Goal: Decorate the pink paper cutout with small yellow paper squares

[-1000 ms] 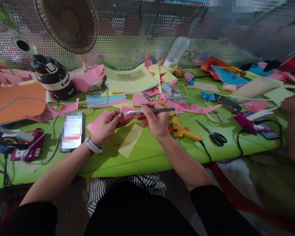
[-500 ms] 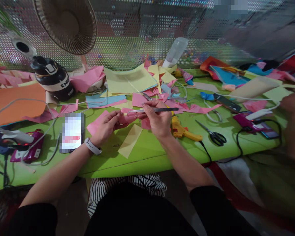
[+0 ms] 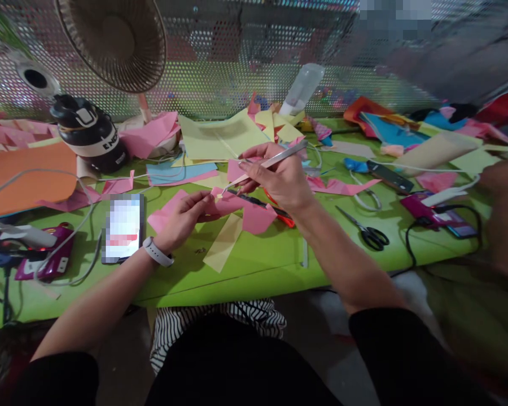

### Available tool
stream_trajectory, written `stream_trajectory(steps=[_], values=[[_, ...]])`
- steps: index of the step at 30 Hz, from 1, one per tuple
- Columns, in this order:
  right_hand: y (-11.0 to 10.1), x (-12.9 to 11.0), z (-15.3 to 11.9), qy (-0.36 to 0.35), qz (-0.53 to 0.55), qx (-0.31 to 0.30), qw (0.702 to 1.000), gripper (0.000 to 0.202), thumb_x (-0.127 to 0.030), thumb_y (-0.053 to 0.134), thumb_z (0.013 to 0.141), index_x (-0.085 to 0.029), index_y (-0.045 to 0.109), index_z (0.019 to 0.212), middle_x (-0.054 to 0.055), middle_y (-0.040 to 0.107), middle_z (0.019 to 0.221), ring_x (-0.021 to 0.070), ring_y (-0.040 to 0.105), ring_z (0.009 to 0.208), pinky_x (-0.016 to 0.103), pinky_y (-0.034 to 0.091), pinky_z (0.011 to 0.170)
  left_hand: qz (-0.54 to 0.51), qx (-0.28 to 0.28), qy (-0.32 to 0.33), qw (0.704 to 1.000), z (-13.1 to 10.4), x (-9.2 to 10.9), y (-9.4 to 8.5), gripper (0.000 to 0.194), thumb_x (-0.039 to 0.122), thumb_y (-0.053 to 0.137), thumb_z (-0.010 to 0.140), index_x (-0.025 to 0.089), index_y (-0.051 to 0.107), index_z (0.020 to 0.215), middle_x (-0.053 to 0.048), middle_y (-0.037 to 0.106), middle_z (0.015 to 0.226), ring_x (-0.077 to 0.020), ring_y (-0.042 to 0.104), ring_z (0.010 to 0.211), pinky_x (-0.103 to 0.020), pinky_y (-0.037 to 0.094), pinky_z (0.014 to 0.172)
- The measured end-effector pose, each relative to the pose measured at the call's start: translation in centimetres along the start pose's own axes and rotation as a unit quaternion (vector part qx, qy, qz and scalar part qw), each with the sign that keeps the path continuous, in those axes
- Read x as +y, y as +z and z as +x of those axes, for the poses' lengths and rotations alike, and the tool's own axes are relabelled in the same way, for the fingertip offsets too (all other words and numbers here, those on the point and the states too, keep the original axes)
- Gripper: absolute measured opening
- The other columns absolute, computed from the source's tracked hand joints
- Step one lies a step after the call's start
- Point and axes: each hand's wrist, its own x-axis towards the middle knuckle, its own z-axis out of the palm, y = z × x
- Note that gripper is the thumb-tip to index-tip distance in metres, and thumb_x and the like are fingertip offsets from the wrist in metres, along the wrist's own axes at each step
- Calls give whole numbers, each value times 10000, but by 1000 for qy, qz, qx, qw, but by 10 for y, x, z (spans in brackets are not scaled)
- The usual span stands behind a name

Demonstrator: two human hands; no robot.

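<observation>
The fingers (image 3: 198, 203) of your left hand (image 3: 181, 223) are closing on the pink paper (image 3: 231, 204), pinching its left end, while those of your right hand (image 3: 281, 179) are gripping the silver tweezers (image 3: 284, 154). The tweezers are slanting down to the left, their narrow tips reaching the pink paper beside a small pale bit (image 3: 219, 196) near your left fingertips; whether the tips are touching it, you cannot tell. The pink paper is sitting just above the green surface (image 3: 254, 276), between your hands, looking thin, matt and bent, its edges running unevenly; your fingers are hiding part of it.

Just to its right, a pink scrap (image 3: 258, 219) is lying beside a red-handled tool (image 3: 285, 220). Nearer you, a pale yellow strip (image 3: 223, 242) is lying at a slant. Farther out, a phone (image 3: 123, 228) with a lit screen is resting to the left, and black-handled scissors (image 3: 375, 238) are lying to the right. Yellow sheets (image 3: 220, 138) are spreading behind your hands, and a fan (image 3: 114, 42) is standing at the back left.
</observation>
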Motion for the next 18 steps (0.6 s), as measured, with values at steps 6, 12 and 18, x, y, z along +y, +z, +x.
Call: stream_trajectory(steps=[6, 12, 18], values=[[1, -5, 11, 10, 5, -27, 1000, 348, -394, 831, 741, -193, 641, 952, -48, 702, 619, 133, 686, 483, 202, 571, 450, 5, -7, 6, 1000, -1, 2, 3, 251, 393, 699, 850, 185, 735, 986, -37, 690, 997, -159, 681, 901, -315, 617, 847], [4, -11, 14, 21, -16, -34, 999, 335, -384, 846, 722, -200, 656, 929, -47, 695, 604, 141, 676, 475, 233, 582, 450, 10, -14, 6, 1000, -2, 3, 2, 245, 384, 691, 853, 186, 738, 989, -37, 696, 977, -159, 682, 900, -306, 610, 856], [3, -20, 18, 30, -38, -76, 996, 336, -376, 849, 710, -194, 652, 913, -45, 694, 598, 147, 679, 481, 237, 582, 445, 11, -16, 5, 1000, -3, 4, 3, 237, 391, 700, 847, 187, 742, 961, -30, 697, 972, -146, 674, 885, -305, 606, 861]])
